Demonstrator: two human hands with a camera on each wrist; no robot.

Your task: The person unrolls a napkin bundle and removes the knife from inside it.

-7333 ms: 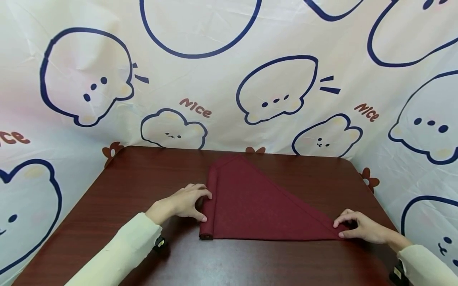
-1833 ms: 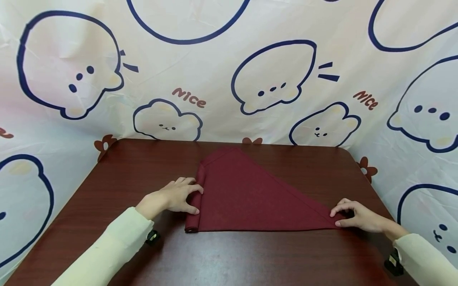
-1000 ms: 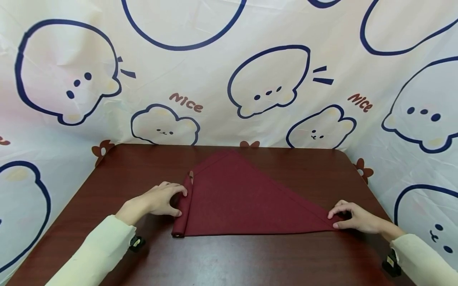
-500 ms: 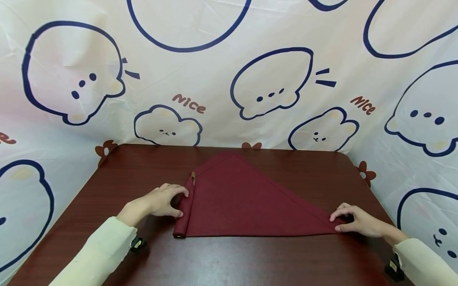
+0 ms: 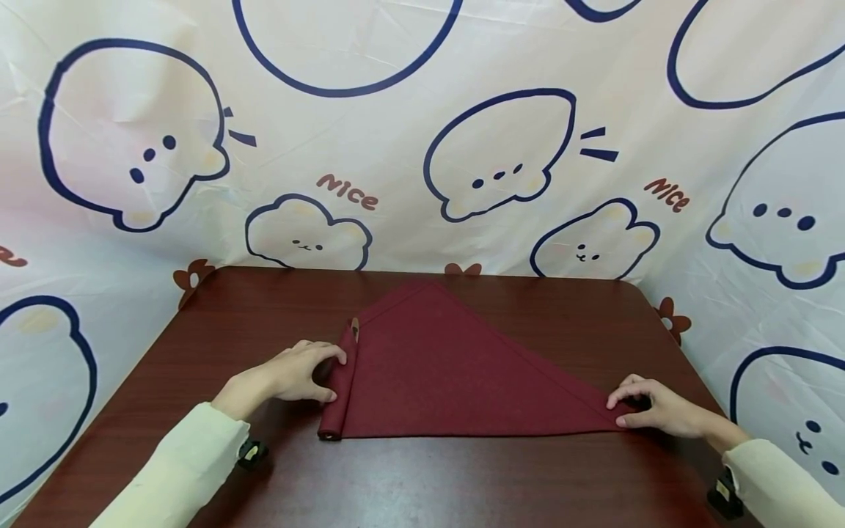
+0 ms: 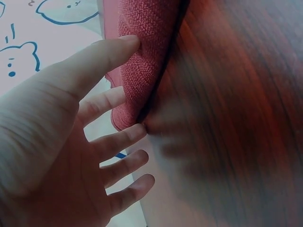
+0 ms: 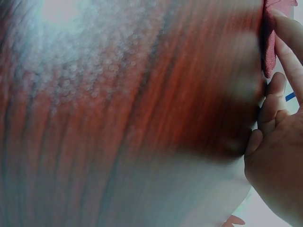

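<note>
A dark red cloth (image 5: 449, 374) lies on the table as a rough triangle, with its peak at the back. Along its left side the fabric forms a narrow roll (image 5: 339, 407), and the far end of that roll shows an opening. My left hand (image 5: 290, 372) holds the roll between thumb and index finger; in the left wrist view the thumb presses the woven fabric (image 6: 147, 61) while the other fingers are spread. At the cloth's right corner, my right hand (image 5: 660, 407) pinches the tip with thumb and fingers. The right wrist view catches only a sliver of cloth (image 7: 270, 56).
The brown wooden table (image 5: 422, 484) has a glossy, wood-grained top. A pale printed curtain (image 5: 396, 147) with cartoon outlines surrounds its back and sides. Small black devices are strapped at both wrists, under cream sleeves (image 5: 178, 469).
My left hand and the roll have shifted left since the oldest frame, so more flat cloth shows. The roll's far end has come open. My right hand keeps the corner; the last half second is still.
</note>
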